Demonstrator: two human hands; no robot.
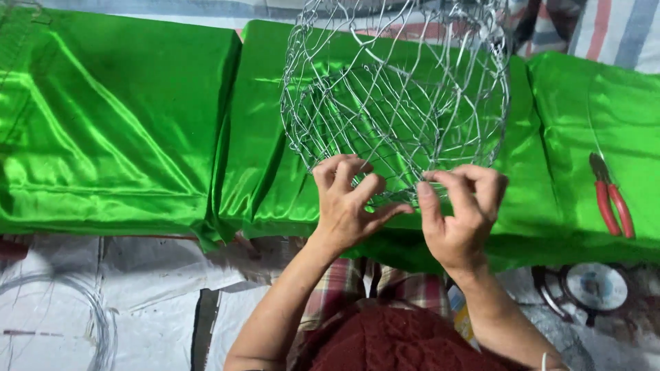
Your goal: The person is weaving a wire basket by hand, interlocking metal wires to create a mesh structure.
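Green shiny cloth (124,124) covers everything beyond my hands. My left hand (347,203) and right hand (460,213) both pinch the near rim of the wire basket (395,96). Loose wire ends could prick my fingers; pliers (610,196) lie far right.

A wire basket (397,96) stands on cloth (124,130) ahead of both hands, pliers (610,197) lie on the cloth to its right, and a wire coil (96,323) lies on the floor at left.
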